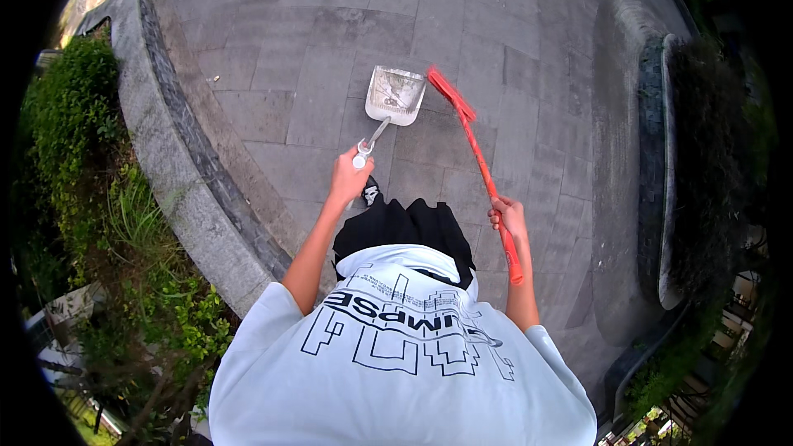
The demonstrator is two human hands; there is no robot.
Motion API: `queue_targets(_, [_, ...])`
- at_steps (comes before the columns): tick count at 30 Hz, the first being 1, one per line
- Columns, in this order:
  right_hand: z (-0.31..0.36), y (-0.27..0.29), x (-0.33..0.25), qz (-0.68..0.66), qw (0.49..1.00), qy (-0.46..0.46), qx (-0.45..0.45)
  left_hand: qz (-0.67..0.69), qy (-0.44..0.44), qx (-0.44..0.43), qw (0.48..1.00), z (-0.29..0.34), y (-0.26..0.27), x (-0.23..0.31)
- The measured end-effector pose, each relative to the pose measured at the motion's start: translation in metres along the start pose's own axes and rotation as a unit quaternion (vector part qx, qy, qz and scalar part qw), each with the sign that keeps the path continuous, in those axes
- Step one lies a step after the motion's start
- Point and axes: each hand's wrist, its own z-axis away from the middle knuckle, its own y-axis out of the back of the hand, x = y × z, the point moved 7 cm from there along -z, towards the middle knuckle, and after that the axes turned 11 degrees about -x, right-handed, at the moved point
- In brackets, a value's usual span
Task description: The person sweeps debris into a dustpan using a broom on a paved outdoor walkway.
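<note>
My left hand (351, 175) is closed around the upper end of a long-handled white dustpan (396, 116), whose pan is in front of me with its open edge facing away. Some dark debris or stains show inside the pan; I cannot make out which. My right hand (509, 216) grips the red handle of a broom (479, 153). The broom's red head lies just right of the dustpan, apart from it, and the handle's end sticks out behind my right hand.
Grey stone paving (330, 58) spreads around me. A curved low stone wall (178, 173) borders green shrubs (78, 99) on the left. Another low wall (666, 173) with dark plants runs along the right. A small pale scrap (216, 78) lies near the left wall.
</note>
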Motion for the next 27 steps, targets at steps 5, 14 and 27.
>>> queue_targets(5, [-0.037,-0.008,-0.037,-0.009,1.000,0.014,0.008,-0.046,-0.018,-0.006,0.999,-0.035,0.014,0.032])
queue_targets(14, [-0.137,0.023,-0.114,0.015,0.999,0.037,0.026,-0.042,-0.008,0.014,0.999,-0.154,0.005,0.063])
queue_targets(27, [-0.410,0.074,-0.334,0.193,0.979,0.070,-0.001,-0.037,0.120,0.016,0.992,-0.389,-0.102,0.147])
